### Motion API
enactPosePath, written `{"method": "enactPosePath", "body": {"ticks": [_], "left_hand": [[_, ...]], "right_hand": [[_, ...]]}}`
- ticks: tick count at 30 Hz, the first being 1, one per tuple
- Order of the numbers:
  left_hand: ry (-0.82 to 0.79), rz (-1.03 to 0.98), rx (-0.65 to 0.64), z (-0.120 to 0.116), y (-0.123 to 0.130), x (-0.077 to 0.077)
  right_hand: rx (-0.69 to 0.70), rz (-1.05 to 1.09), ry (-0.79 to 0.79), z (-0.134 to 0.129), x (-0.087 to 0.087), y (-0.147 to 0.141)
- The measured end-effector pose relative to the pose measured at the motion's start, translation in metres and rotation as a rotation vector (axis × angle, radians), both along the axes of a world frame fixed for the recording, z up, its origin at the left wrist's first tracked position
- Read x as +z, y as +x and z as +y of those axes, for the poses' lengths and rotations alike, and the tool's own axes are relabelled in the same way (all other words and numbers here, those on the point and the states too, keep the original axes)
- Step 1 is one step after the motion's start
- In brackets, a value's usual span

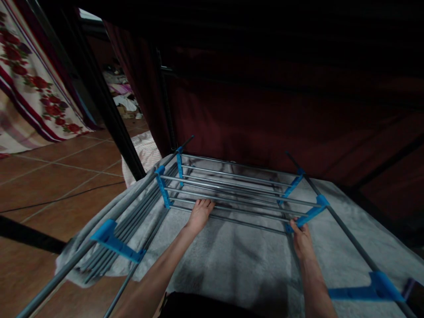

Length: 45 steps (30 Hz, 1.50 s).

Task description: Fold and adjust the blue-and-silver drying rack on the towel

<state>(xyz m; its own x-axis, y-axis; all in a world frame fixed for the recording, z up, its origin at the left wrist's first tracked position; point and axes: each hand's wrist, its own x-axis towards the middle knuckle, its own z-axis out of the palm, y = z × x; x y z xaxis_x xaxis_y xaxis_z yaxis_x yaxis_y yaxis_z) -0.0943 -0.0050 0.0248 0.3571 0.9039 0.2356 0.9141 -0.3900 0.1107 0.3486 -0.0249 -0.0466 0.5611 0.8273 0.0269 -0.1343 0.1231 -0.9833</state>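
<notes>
A partly assembled rack of grey metal tubes (232, 220) and blue plastic brackets stands on a grey blanket. My left hand (200, 215) reaches to its near side, fingers curled over a low cross tube. At the right end, my right hand (302, 238) grips the lower end of a blue bracket (313, 213), where a cross tube meets it. Another blue bracket (163, 187) holds the tubes' left ends. Nearer to me, a left blue bracket (115, 242) and a right blue bracket (367, 289) sit on the long side tubes without cross tubes between them.
Several loose grey tubes (132, 229) lie side by side at the left on the blanket (245, 260). A black post (109, 106) rises at the left, and a dark red curtain (238, 119) hangs behind. A black cable (62, 197) crosses the tiled floor (79, 165).
</notes>
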Motion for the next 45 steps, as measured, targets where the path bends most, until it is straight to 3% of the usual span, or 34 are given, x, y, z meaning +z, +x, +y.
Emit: {"method": "enactPosePath", "body": {"ticks": [8, 45], "left_hand": [[0.023, 0.018, -0.021, -0.008, -0.004, 0.008], [-0.017, -0.047, -0.045, -0.005, -0.026, 0.002]], "right_hand": [[-0.026, 0.008, 0.014, 0.001, 0.002, -0.004], [-0.044, -0.033, 0.032, 0.002, -0.013, -0.001]]}}
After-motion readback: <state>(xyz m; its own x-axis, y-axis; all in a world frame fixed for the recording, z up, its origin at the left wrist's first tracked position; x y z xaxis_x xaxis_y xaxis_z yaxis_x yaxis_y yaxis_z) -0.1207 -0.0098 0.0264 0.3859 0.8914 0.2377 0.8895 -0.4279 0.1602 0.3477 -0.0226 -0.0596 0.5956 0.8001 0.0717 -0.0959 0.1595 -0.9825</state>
